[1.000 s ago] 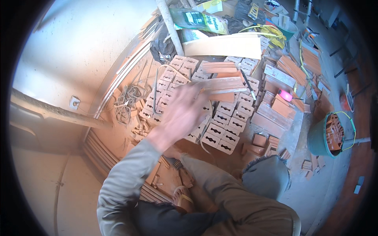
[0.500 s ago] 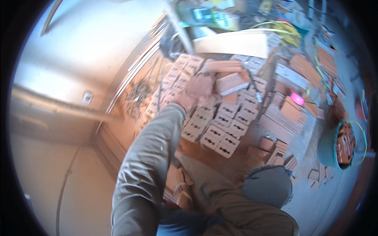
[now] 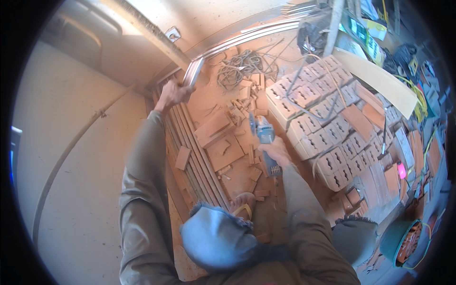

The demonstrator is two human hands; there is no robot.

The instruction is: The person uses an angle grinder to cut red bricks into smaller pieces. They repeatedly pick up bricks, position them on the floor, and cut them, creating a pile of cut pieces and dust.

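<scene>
Blue power tool (image 3: 265, 142) sits in my right hand (image 3: 277, 151), the fingers wrapped shut around its body, low over the floor among broken brick pieces (image 3: 219, 137), just left of the stack of hollow bricks (image 3: 327, 118). My left hand (image 3: 172, 93) reaches out to the upper left, fingers closed on the end of a metal profile (image 3: 192, 72) that runs along the base of the wall (image 3: 95, 156). More long strips (image 3: 194, 156) lie side by side on the floor below that hand, between the wall and the rubble. A tangle of cable (image 3: 237, 71) lies beyond the brick pieces, near the profile. A pale board (image 3: 375, 83) rests across the far edge of the brick stack. A green bucket (image 3: 396, 240) stands at lower right, well apart from both hands.

Compared with half a second ago, my left hand has left the top of the brick stack and now grips the profile by the wall; the right hand with the tool has come into view, and the view has turned toward the wall.
</scene>
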